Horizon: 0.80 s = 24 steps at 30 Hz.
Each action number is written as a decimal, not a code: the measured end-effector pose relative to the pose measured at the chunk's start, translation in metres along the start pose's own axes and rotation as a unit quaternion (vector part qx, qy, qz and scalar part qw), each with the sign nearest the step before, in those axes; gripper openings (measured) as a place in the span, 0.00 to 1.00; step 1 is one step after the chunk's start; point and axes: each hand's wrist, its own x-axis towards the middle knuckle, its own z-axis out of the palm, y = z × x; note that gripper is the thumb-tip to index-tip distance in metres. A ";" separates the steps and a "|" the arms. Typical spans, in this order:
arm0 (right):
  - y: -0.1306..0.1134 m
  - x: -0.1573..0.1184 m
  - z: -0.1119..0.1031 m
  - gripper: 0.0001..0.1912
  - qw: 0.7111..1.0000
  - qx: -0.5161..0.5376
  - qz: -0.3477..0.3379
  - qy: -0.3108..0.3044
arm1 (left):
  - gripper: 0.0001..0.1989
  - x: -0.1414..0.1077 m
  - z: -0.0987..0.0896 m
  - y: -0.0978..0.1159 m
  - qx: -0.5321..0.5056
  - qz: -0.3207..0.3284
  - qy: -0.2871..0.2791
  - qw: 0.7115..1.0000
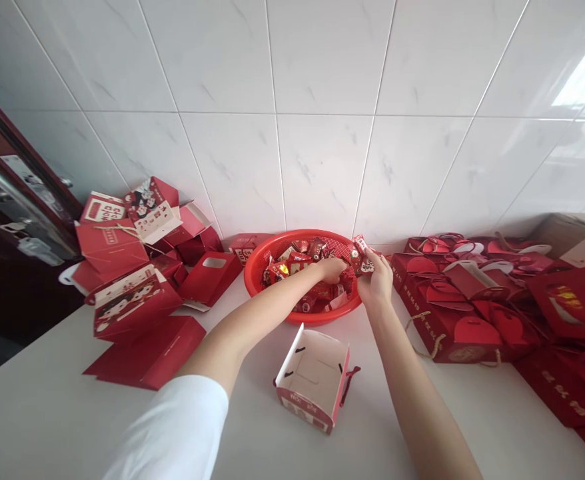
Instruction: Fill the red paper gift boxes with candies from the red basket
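Note:
A red plastic basket [255, 291] by the wall holds several red-wrapped candies [319, 291]. My left hand [333, 270] reaches into its right half, fingers bent down among the wrappers; whatever they pinch is too small to make out. At the basket's right rim, my right hand [376, 277] is closed around red and white wrapped candies [361, 256], which stick out past the fingertips. Between my forearms, in front of the basket, stands an open box [312, 373], white inside and red outside, with a dark red ribbon on its right side. No candy shows inside it.
Empty-looking red boxes [127, 300] lie in a loose pile at the left. Closed red gift boxes with cord handles [452, 320] are stacked at the right, beside a cardboard box [567, 233]. A tiled wall [322, 173] rises behind the white table [242, 427].

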 end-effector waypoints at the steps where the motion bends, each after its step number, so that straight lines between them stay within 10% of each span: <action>1: 0.000 0.000 0.000 0.12 1.000 0.002 0.000 -0.002 | 0.13 -0.001 0.000 0.000 0.006 -0.004 -0.012 1.000; 13: -0.005 -0.004 0.007 0.12 1.000 0.006 0.021 0.006 | 0.10 -0.018 -0.012 -0.010 -0.070 -0.024 -0.065 0.995; 24: -0.020 -0.020 0.019 0.14 0.997 -0.034 0.058 -0.038 | 0.11 -0.095 -0.026 -0.010 -0.286 -0.022 0.179 0.941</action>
